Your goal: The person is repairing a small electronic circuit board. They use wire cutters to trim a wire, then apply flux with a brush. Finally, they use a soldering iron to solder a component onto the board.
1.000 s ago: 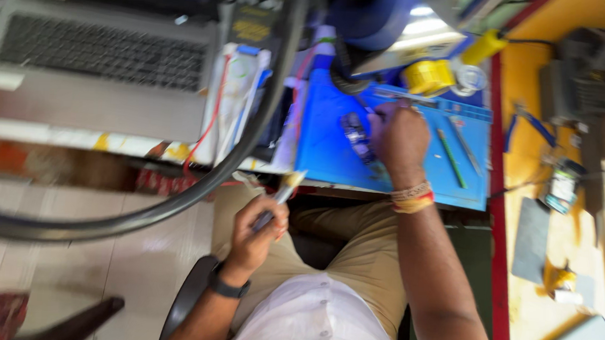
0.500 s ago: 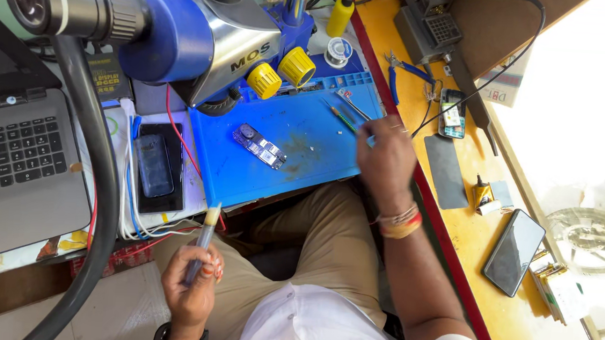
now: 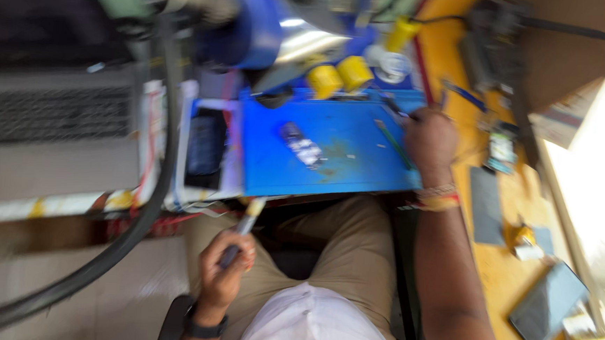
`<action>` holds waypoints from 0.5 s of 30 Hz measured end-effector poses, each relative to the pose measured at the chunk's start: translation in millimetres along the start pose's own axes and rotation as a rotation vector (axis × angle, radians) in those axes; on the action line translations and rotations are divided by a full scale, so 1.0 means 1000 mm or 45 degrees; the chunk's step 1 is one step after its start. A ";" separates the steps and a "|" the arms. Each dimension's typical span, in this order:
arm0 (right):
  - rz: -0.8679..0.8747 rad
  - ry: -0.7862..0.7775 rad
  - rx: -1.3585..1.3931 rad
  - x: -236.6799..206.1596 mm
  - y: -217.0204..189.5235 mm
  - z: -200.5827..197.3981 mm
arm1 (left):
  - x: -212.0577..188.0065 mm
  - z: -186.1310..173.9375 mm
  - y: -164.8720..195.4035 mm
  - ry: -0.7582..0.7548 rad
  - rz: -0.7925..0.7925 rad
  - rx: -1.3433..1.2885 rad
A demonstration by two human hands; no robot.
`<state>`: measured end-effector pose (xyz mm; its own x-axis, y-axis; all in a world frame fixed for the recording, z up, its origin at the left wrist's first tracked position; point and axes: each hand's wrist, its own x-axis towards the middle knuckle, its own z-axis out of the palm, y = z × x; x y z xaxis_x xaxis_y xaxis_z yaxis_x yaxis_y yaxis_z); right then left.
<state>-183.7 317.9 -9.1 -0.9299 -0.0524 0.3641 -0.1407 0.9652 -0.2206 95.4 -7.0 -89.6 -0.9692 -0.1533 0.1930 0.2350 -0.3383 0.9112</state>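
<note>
The left hand (image 3: 223, 267) is curled shut around a slim tool with a dark handle and a pale tip (image 3: 241, 229), held low over the lap, below the front edge of the desk (image 3: 499, 273); the tip points up toward the desk edge. The right hand (image 3: 429, 137) rests on the right end of the blue work mat (image 3: 345, 162), fingers bent over thin tools lying there — whether it actually grips one is too blurred to tell. A bracelet (image 3: 435, 199) sits on that wrist.

Near the middle of the mat lies a small circuit board (image 3: 301, 145), well apart from both hands. A dark phone (image 3: 206, 150) lies just left of the mat, and a laptop (image 3: 47, 116) stands farther left. Above the mat hangs a blue microscope body (image 3: 255, 27) with two yellow knobs (image 3: 340, 76) — a thick black cable (image 3: 153, 203) curves down past the desk toward the floor.
</note>
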 end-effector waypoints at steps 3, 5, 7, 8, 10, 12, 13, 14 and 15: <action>-0.046 -0.015 0.074 -0.002 -0.001 0.001 | -0.001 -0.005 -0.005 -0.020 0.027 -0.091; -0.204 -0.005 0.142 -0.005 -0.003 -0.002 | -0.001 -0.007 -0.002 -0.060 0.071 -0.043; -0.270 0.029 0.005 -0.006 -0.007 -0.002 | 0.000 -0.008 0.005 -0.055 0.027 -0.010; -0.284 0.023 -0.023 -0.008 -0.007 -0.002 | 0.001 -0.007 0.009 -0.062 0.014 -0.041; -0.278 0.018 -0.053 -0.009 -0.007 -0.001 | 0.005 -0.007 0.017 -0.086 0.010 -0.071; -0.241 0.001 -0.054 -0.010 -0.004 0.000 | 0.005 -0.006 0.023 -0.108 0.017 -0.067; -0.271 0.039 -0.063 -0.010 -0.006 0.001 | 0.006 -0.007 0.025 -0.102 0.028 -0.030; -0.298 0.075 -0.076 -0.011 -0.006 0.000 | 0.006 -0.007 0.026 -0.099 0.036 0.004; -0.312 0.128 -0.091 -0.013 -0.005 0.000 | 0.006 -0.007 0.026 -0.097 0.042 0.033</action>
<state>-170.7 314.0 -12.5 -0.8322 -0.2639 0.4877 -0.3296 0.9427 -0.0522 96.0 -23.2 -66.9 -0.9640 -0.0924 0.2493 0.2658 -0.3101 0.9128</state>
